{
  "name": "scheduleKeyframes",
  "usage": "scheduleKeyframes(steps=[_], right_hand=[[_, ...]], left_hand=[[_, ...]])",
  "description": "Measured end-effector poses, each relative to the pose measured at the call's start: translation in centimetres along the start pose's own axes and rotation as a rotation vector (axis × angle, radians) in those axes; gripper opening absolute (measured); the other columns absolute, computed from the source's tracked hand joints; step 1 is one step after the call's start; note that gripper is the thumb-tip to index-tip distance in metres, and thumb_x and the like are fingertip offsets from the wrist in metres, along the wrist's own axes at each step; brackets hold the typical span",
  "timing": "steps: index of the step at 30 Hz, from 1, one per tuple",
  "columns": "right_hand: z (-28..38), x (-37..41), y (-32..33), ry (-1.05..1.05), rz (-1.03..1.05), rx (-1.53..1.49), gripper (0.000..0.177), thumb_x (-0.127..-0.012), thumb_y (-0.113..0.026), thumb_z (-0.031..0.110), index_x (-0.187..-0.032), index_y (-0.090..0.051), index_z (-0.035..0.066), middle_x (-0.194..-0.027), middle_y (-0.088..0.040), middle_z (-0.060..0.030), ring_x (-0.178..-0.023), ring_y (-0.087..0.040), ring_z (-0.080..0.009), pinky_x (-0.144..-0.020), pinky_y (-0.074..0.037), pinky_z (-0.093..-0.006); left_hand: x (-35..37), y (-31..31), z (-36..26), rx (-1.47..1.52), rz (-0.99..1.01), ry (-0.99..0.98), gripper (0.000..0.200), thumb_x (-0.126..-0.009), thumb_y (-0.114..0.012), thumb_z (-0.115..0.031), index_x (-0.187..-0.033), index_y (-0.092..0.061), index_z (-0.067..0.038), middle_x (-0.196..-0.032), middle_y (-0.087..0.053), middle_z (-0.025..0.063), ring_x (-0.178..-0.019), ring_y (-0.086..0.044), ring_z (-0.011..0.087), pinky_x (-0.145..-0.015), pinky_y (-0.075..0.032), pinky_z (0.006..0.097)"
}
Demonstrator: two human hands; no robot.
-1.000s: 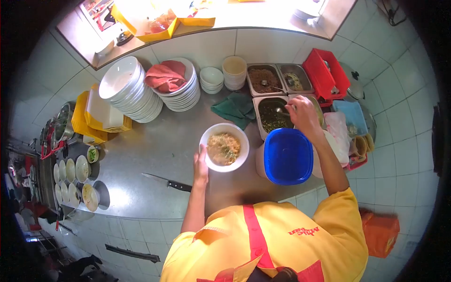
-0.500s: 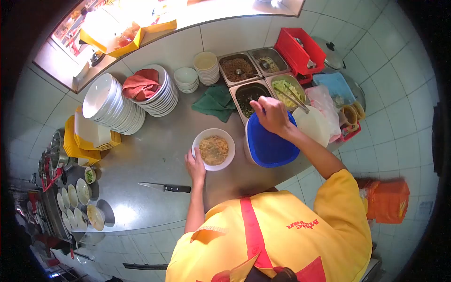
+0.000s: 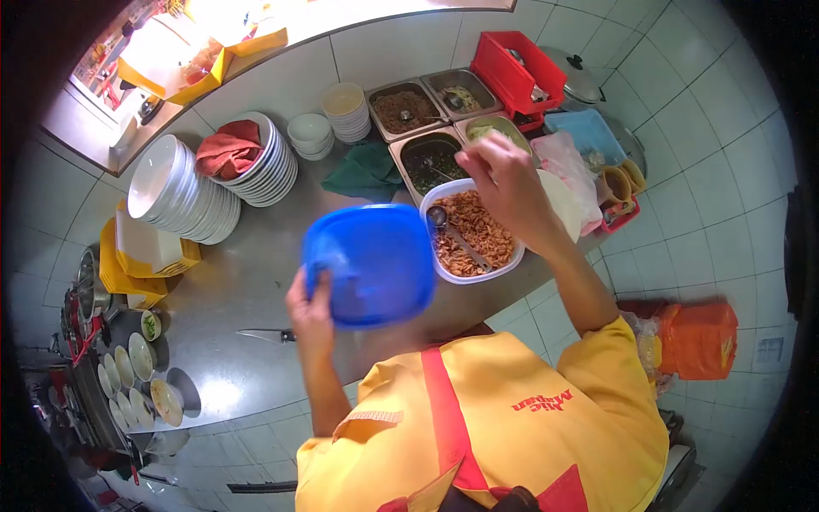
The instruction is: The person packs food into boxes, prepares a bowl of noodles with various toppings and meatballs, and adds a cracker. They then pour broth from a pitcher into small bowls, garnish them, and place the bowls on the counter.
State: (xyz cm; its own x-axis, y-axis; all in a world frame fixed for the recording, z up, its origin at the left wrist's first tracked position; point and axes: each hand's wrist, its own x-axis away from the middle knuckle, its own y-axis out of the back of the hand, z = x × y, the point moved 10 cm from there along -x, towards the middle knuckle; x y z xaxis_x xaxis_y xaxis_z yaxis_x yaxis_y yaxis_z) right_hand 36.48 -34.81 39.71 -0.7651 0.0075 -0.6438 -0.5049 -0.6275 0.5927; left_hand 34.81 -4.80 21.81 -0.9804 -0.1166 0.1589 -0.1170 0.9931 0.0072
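My left hand [image 3: 311,311] holds a blue lid [image 3: 375,264] by its left edge, above the metal counter. The lid hides the white bowl of food. Right of the lid stands an uncovered white tub [image 3: 473,239] of brown fried bits, with a metal spoon [image 3: 461,239] lying in it. My right hand [image 3: 508,183] hovers over the tub's upper right side, its fingers bent together; whether anything small is between them is too blurred to tell. A knife [image 3: 266,334] lies on the counter, its handle hidden behind my left hand.
Stacked plates [image 3: 200,200] and small bowls [image 3: 310,136] line the back left of the counter [image 3: 247,282]. A green cloth [image 3: 367,171] lies near metal food trays [image 3: 408,111]. At the back right are red bins [image 3: 518,72] and a plastic bag [image 3: 570,171]. Several used bowls [image 3: 142,357] sit far left.
The blue lid has come off the tub and moved left, now in my left hand, which has let go of the white bowl. My right hand remains near the tub. The view has shifted slightly.
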Motion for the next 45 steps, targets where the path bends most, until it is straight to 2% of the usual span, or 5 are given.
scheduleKeyframes(steps=[2, 8, 16, 25, 45], right_hand=[[-5.8, 4.0, -4.4, -0.186, 0.443, 0.078, 0.017, -0.082, -0.062, 0.015, -0.075, -0.060, -0.001, -0.080, -0.056, -0.0179, -0.078, -0.056, -0.0351, -0.067, -0.045, -0.0426], [-6.7, 10.1, -8.9, -0.201, 0.532, 0.178, 0.013, -0.079, -0.061, 0.008, -0.073, -0.063, -0.003, -0.078, -0.058, -0.0176, -0.076, -0.058, -0.0336, -0.069, -0.047, -0.0402], [-4.9, 10.1, -8.6, -0.171, 0.492, 0.080, 0.011, -0.079, -0.058, 0.008, -0.076, -0.060, -0.002, -0.080, -0.057, -0.0186, -0.080, -0.057, -0.0366, -0.073, -0.046, -0.0456], [-5.4, 9.0, -6.7, -0.079, 0.544, 0.739, 0.010, -0.076, -0.057, 0.007, -0.085, -0.063, 0.006, -0.081, -0.061, -0.0127, -0.071, -0.062, -0.0329, -0.063, -0.050, -0.0408], [-7.9, 10.5, -9.0, -0.459, 1.103, -0.021, 0.018, -0.068, -0.064, 0.015, -0.080, -0.071, 0.004, -0.075, -0.067, -0.0132, -0.071, -0.063, -0.0261, -0.068, -0.049, -0.0357]], left_hand=[[0.2, 6.2, 2.7, 0.314, -0.199, 0.006, 0.032, -0.090, -0.059, -0.022, -0.114, -0.054, 0.000, -0.107, -0.060, 0.0080, -0.091, -0.059, 0.0155, -0.080, -0.048, 0.0290], [1.1, 14.2, 9.3, 0.422, -0.316, 0.123, 0.045, -0.089, -0.058, -0.035, -0.116, -0.051, 0.001, -0.111, -0.060, 0.0143, -0.098, -0.060, 0.0236, -0.087, -0.049, 0.0380], [-3.1, 4.3, 17.6, 0.992, 0.118, 0.376, 0.053, -0.091, -0.053, -0.035, -0.129, -0.043, -0.001, -0.128, -0.051, 0.0155, -0.110, -0.054, 0.0279, -0.093, -0.046, 0.0415], [-4.4, -1.3, 19.6, 1.131, 0.238, 0.504, 0.044, -0.091, -0.055, -0.029, -0.123, -0.048, 0.000, -0.112, -0.061, 0.0155, -0.096, -0.062, 0.0270, -0.084, -0.052, 0.0425], [-3.8, 0.9, 17.6, 1.128, 0.244, 0.455, 0.048, -0.092, -0.052, -0.033, -0.128, -0.043, -0.002, -0.120, -0.056, 0.0168, -0.104, -0.058, 0.0321, -0.090, -0.047, 0.0493]])
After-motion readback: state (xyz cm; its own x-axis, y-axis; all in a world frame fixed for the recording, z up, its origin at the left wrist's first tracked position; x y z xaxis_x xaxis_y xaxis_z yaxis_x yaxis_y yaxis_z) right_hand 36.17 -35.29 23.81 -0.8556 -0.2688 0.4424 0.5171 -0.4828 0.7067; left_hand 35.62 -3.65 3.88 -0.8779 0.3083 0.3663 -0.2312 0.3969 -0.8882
